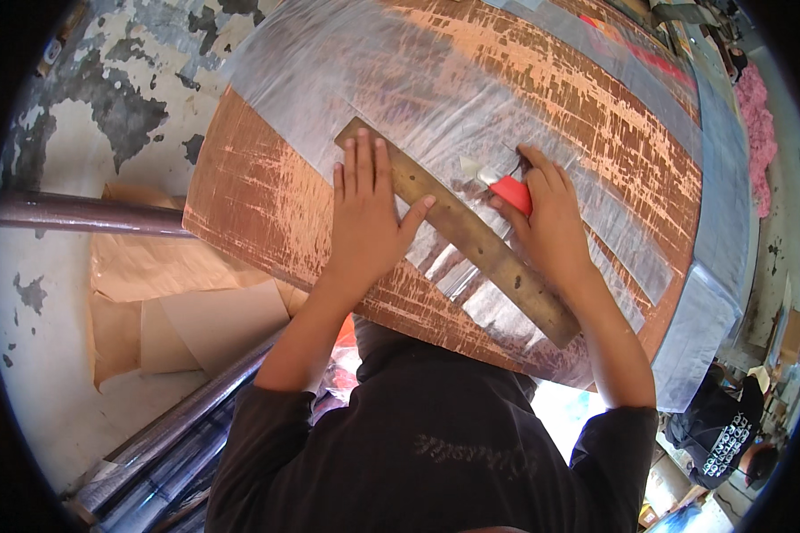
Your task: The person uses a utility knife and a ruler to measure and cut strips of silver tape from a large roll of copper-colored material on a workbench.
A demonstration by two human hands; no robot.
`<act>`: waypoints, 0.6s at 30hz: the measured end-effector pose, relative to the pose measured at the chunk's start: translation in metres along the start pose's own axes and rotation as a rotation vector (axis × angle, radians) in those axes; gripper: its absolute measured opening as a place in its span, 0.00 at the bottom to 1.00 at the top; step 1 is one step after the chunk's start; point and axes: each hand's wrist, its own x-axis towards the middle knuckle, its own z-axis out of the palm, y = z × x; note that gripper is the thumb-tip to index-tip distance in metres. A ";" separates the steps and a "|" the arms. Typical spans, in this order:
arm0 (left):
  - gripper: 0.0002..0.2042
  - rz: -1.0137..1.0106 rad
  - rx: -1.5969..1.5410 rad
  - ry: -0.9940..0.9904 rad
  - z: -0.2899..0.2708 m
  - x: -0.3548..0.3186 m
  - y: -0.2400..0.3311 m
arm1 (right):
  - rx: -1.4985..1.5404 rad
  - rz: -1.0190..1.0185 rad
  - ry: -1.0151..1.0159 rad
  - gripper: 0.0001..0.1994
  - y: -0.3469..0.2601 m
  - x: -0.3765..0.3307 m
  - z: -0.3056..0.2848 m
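Note:
My left hand (364,218) lies flat across the upper end of a long, worn brownish straightedge (476,244), its fingers stretched out and the thumb spread over the bar. The straightedge runs slantwise over a sheet of clear plastic film (329,62) on a scratched brown board (253,173). To the right of the bar, my right hand (556,226) is closed around a red-handled tool (512,194). A small pale piece shows at the tool's left side; its exact kind is unclear. My right forearm passes beside the bar's lower end.
Strips of plastic film (627,258) lie over the board's right side. At left, a dark roll (89,213) and brown paper (187,266) sit by the board, with shiny film rolls (178,426) below. Another person (720,426) is at the lower right.

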 end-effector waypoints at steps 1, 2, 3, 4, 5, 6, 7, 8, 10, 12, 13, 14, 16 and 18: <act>0.58 -0.020 -0.024 -0.003 -0.002 0.004 0.000 | 0.033 0.011 0.006 0.19 -0.001 -0.006 -0.004; 0.59 -0.055 -0.037 -0.006 -0.007 0.005 -0.002 | 0.000 0.036 -0.041 0.18 -0.008 -0.014 -0.011; 0.61 -0.088 -0.054 -0.008 -0.011 0.007 -0.004 | -0.036 0.062 -0.087 0.18 -0.018 -0.024 -0.028; 0.62 -0.088 -0.056 -0.020 -0.013 0.009 -0.007 | -0.071 0.091 -0.134 0.18 -0.026 -0.039 -0.039; 0.63 -0.088 -0.060 -0.032 -0.012 0.011 -0.010 | 0.029 0.111 -0.161 0.17 -0.026 -0.058 -0.042; 0.64 -0.091 -0.060 -0.041 -0.012 0.013 -0.012 | 0.133 0.127 -0.188 0.17 -0.025 -0.075 -0.045; 0.63 -0.089 -0.056 -0.048 -0.012 0.016 -0.013 | 0.107 0.137 -0.186 0.17 -0.028 -0.090 -0.048; 0.63 -0.090 -0.051 -0.053 -0.013 0.018 -0.013 | 0.082 0.146 -0.185 0.18 -0.032 -0.103 -0.052; 0.63 -0.086 -0.035 -0.053 -0.012 0.019 -0.014 | 0.095 0.173 -0.162 0.18 -0.035 -0.118 -0.051; 0.62 -0.076 -0.013 -0.042 -0.010 0.018 -0.014 | 0.169 0.212 -0.117 0.20 -0.034 -0.128 -0.044; 0.61 -0.080 -0.031 -0.032 -0.010 0.018 -0.014 | 0.164 0.223 -0.136 0.21 -0.035 -0.128 -0.045; 0.61 -0.084 -0.050 -0.022 -0.010 0.018 -0.015 | 0.158 0.235 -0.154 0.22 -0.038 -0.126 -0.047; 0.60 -0.100 -0.067 -0.008 -0.011 0.017 -0.014 | 0.155 0.232 -0.163 0.23 -0.038 -0.126 -0.046; 0.59 -0.124 -0.064 -0.002 -0.011 0.017 -0.012 | 0.158 0.206 -0.144 0.24 -0.034 -0.128 -0.042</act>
